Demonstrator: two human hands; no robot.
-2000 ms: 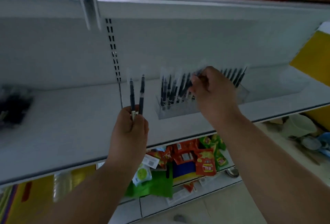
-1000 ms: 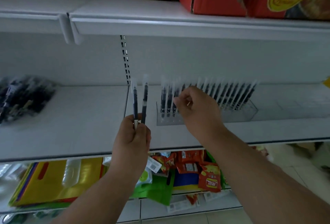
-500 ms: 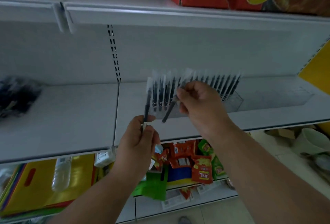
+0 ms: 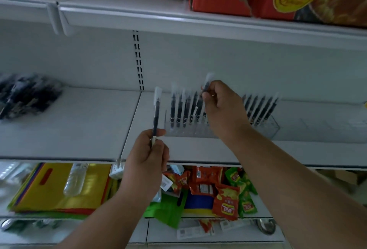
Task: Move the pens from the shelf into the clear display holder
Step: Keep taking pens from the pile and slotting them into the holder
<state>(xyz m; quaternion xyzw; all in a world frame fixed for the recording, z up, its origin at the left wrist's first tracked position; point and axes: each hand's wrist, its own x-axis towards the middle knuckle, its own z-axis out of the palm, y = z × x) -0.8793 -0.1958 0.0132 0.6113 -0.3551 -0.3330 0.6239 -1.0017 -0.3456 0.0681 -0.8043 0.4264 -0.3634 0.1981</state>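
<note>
Right hand (image 4: 222, 109) took one pen (image 4: 206, 86) from left hand (image 4: 148, 157), raised over holder (image 4: 274, 127).

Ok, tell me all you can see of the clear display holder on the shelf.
The clear display holder is a long, low box of see-through plastic, standing on the white shelf just right of the slotted upright. Dark pens with pale caps stand in it in rows, leaning slightly; its right end looks empty. The right hand hovers in front of its middle, pinching a pen above the rows and hiding that part. Whether the hand touches the holder cannot be told.
</note>
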